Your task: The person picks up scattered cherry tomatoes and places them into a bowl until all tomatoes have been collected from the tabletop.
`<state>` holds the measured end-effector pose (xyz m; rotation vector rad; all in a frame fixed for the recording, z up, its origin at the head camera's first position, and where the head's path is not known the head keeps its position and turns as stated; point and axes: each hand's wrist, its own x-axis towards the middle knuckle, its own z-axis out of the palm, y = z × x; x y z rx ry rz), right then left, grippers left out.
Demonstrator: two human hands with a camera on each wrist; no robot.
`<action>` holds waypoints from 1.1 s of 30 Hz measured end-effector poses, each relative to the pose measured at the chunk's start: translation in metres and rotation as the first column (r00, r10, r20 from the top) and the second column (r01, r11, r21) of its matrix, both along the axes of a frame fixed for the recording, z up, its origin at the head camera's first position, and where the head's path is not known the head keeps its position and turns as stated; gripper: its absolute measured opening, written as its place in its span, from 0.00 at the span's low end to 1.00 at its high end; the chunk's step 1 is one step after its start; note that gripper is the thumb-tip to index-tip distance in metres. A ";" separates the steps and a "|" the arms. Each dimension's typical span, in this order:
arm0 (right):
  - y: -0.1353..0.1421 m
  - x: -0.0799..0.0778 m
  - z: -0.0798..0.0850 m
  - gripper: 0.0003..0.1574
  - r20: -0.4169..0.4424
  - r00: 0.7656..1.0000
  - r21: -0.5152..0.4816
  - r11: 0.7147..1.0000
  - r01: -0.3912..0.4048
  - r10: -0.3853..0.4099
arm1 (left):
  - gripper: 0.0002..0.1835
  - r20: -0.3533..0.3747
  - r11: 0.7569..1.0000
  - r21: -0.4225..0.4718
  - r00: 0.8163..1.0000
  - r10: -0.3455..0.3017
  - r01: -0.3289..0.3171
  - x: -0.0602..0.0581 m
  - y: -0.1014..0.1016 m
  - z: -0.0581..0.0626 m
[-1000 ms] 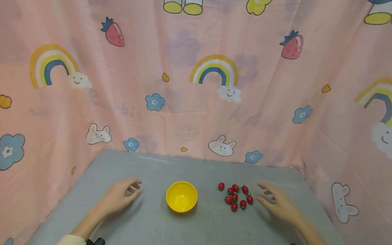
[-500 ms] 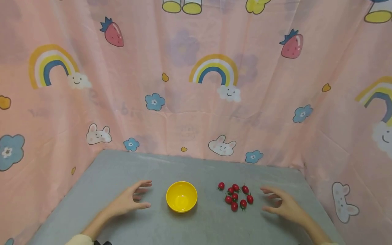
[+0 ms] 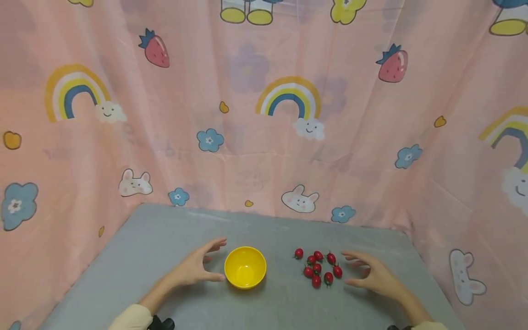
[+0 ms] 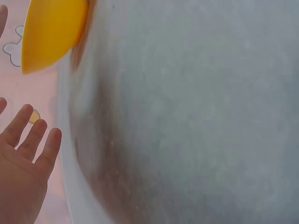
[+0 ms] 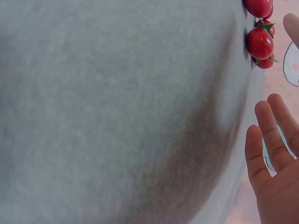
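A yellow bowl [image 3: 245, 268] stands upright in the middle of the table, with nothing inside it. Just left of it is my left hand [image 3: 194, 269], fingers spread and thumb tip close to the rim; whether it touches cannot be told. In the left wrist view a gap shows between those fingers [image 4: 33, 140] and the bowl [image 4: 53, 35]. Several cherry tomatoes [image 3: 316, 268] with green stems lie in a loose cluster right of the bowl. To their right my right hand [image 3: 377, 277] hovers with parted fingers, holding nothing. The right wrist view shows tomatoes [image 5: 259, 44] beyond that hand [image 5: 280, 172].
The grey tabletop [image 3: 272, 302] stretches around the bowl and tomatoes. A pink patterned curtain [image 3: 354, 174] encloses its back and sides. Dark wrist straps [image 3: 161, 322] show near the sleeves at the bottom edge.
My left hand has moved right, up to the bowl's side. The right hand drew slightly away from the tomatoes, then came back toward them. Bowl and tomatoes stay in place.
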<state>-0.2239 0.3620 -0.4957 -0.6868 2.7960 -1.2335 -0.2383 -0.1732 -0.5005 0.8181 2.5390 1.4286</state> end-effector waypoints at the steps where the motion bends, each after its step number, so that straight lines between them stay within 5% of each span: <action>1: 0.000 -0.001 -0.001 0.45 -0.003 1.000 0.000 1.000 -0.003 0.003 | 0.52 0.001 1.000 0.003 1.000 -0.007 0.007 0.000 0.002 0.000; 11: -0.001 -0.001 -0.012 0.42 -0.004 1.000 -0.041 0.999 -0.026 0.026 | 0.51 0.012 0.995 0.060 0.997 -0.082 0.081 0.004 0.011 -0.003; 19: -0.005 -0.007 -0.012 0.39 0.005 0.998 -0.056 0.996 -0.063 0.063 | 0.51 -0.035 0.994 0.052 0.994 -0.099 0.101 0.001 0.015 -0.003; 33: -0.014 -0.019 -0.017 0.27 0.026 0.993 -0.018 0.993 -0.114 0.115 | 0.50 -0.005 0.996 0.025 0.996 -0.090 0.090 0.000 0.024 -0.005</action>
